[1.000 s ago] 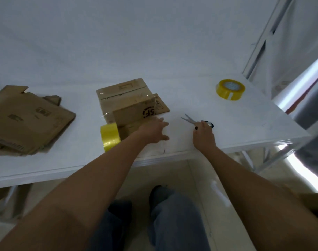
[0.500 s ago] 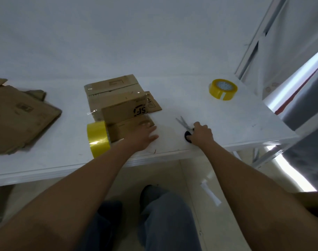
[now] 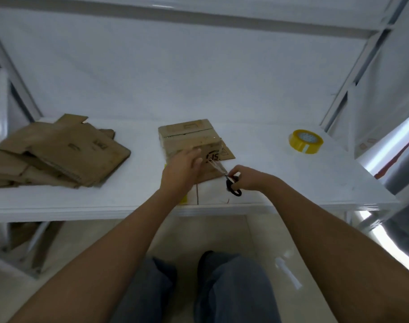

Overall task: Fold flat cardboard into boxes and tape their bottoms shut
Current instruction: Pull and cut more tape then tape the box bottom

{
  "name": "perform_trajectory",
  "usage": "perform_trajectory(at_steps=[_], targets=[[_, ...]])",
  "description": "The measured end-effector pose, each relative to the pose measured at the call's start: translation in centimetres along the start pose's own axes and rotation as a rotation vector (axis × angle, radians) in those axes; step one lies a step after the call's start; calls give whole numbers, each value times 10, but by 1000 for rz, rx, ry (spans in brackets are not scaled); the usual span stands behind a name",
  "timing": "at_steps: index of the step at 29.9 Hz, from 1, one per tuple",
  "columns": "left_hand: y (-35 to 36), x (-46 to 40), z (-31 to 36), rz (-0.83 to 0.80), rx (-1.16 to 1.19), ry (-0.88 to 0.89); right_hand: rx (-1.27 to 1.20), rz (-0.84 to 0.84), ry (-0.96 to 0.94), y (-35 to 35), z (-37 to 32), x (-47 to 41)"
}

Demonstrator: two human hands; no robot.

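Cardboard box (image 3: 189, 141): on white worktop (image 3: 280, 173), under left hand (image 3: 182, 166), fingers laid flat on it.
Scissors (image 3: 231, 183): right hand (image 3: 247, 178), grip curled round black handles, blades at the box's near right corner.
Flat cardboard stack (image 3: 56, 152): far left of grip.
Yellow tape roll (image 3: 306, 144): far right.

White table (image 3: 292, 183) standing in front of plain white wall (image 3: 175, 73), filling most of view. Metal frame posts (image 3: 352, 73) rising at table's right and left ends. Pale tiled floor (image 3: 257, 241) showing below table's front edge. Bright light (image 3: 390, 141) coming in right of table.
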State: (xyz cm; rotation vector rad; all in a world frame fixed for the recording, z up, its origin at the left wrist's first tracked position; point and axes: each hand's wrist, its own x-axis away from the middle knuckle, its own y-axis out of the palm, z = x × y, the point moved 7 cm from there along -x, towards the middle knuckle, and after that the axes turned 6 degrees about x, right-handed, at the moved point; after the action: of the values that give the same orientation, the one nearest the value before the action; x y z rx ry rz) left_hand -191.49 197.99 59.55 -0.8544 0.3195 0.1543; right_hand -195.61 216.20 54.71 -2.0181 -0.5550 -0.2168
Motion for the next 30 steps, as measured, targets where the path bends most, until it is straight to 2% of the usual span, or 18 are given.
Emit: perform_trajectory(at_steps=[4,7,10,12,15,20,25,30], targets=[[-27,13,-45,130,122,-260,69,-134,-87,4,-45,1],[-27,14,-77,97,187,-502,64,-103,-101,0,-57,-19],[-24,8,-91,61,263,-580,62,-54,-88,-5,-64,-42],[-19,4,-99,36,325,-621,33,-79,-73,-7,-68,-52],[-11,1,-112,-6,466,-717,-48,-219,-18,-14,-71,-58],[4,7,-112,-118,875,-897,-95,-394,4,-12,-79,-72],[10,9,-114,-154,1078,-927,-150,-480,15,-2,-82,-88],[12,5,-117,-148,1148,-896,-188,-528,10,2,-86,-96]])
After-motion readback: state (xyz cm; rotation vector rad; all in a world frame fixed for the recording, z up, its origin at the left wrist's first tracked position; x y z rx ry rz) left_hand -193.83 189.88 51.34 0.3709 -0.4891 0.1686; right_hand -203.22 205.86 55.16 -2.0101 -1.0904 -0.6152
